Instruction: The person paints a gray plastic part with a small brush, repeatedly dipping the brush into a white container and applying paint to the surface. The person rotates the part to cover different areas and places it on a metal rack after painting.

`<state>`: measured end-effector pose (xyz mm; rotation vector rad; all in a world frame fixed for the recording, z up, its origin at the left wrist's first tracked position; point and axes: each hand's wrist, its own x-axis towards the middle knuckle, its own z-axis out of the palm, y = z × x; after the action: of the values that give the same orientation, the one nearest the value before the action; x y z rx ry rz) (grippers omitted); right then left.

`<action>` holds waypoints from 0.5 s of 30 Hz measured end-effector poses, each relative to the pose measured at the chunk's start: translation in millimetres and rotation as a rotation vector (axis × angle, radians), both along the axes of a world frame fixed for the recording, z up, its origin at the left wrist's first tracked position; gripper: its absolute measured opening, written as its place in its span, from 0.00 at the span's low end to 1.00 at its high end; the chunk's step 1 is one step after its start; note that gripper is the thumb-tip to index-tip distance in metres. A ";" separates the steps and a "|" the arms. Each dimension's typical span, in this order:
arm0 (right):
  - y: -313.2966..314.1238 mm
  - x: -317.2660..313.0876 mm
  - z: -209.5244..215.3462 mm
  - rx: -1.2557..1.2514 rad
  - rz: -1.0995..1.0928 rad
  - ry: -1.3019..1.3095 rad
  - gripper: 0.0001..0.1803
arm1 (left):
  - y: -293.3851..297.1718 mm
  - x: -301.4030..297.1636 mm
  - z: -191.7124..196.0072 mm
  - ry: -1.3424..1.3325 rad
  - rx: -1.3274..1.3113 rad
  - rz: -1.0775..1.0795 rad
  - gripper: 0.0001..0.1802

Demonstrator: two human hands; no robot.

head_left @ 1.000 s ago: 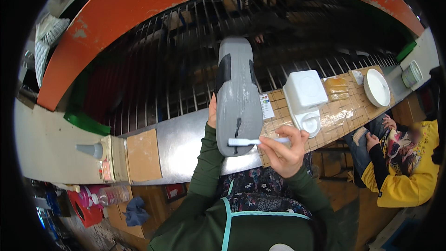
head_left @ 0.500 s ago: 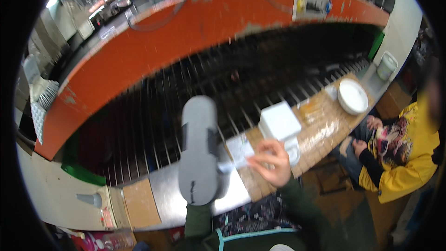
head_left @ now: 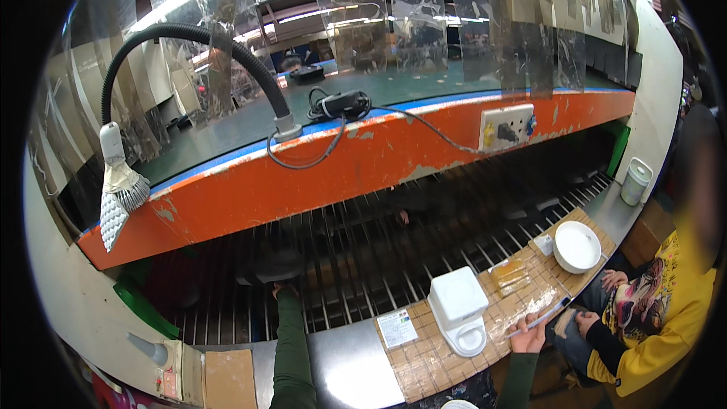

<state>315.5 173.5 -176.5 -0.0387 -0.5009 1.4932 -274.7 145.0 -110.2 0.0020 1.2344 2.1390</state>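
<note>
Grey shoe (head_left: 276, 265) among open conveyor rods (head_left: 363, 257)

Lighting: bright overhead tubes at the top of the frame, reflected as white streaks and glare across the clear plastic curtain strips (head_left: 424, 23). Upper half well lit; orange conveyor beam (head_left: 379, 159) evenly lit, colours saturated.
Shadow: deep shade under the beam, over the metal roller rack (head_left: 363, 257); the left hand (head_left: 276, 276) reaching in there is dark and hard to make out.
Highlights: white bowl (head_left: 577, 246) and white dispenser (head_left: 459, 307) close to overexposed.
Distortion: strong fisheye; straight edges bow, black vignette rings the picture.
Sharpness: centre fairly crisp; softness toward the rim; right edge blurred around the seated person (head_left: 666, 303).
</note>
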 end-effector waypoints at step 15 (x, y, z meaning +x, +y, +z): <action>-2.3 -1.7 0.0 -0.166 0.065 0.047 0.14 | 34.5 -13.7 -54.8 -0.240 -0.140 0.120 0.25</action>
<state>313.9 171.2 -176.5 -0.1180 -0.3426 1.5931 -288.4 179.5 -165.0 -0.3874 1.2642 2.0759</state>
